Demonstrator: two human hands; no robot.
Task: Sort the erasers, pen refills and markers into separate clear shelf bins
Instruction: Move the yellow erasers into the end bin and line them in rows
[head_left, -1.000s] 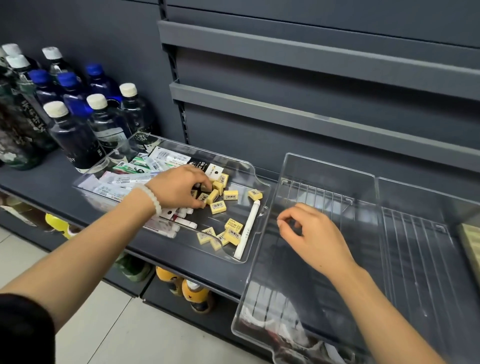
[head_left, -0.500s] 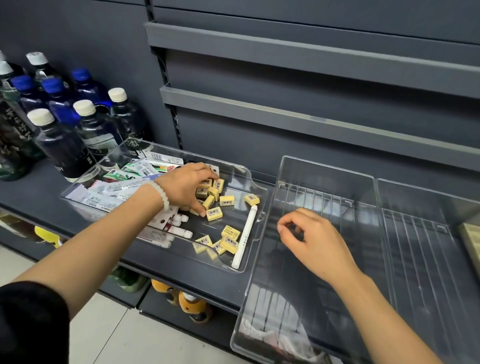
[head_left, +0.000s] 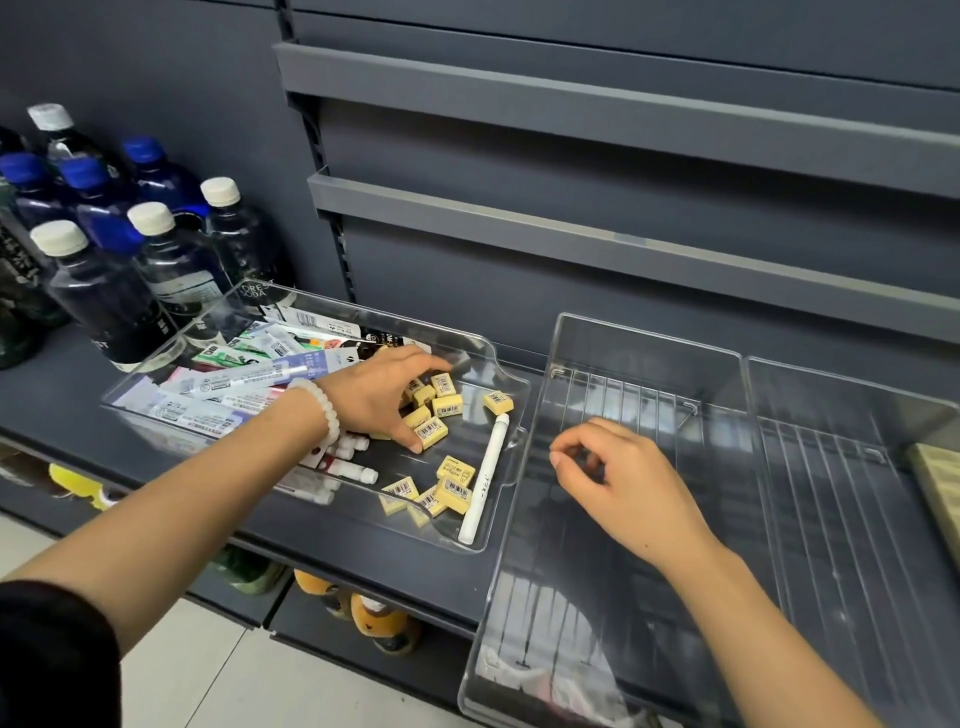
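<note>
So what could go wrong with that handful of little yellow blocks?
The left hand spreads over several small yellow erasers at once, so one may slip out as it lifts. The long white marker lies against the mixed clear plastic bin's right wall, where a sweep might drag it along. The right hand hovers over the neighbouring clear bin, possibly blocking the drop.

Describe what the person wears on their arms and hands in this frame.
Both hands are bare, no gloves. The left hand has a white beaded bracelet at the wrist and a black sleeve near the elbow. The right hand and forearm carry nothing.
</note>
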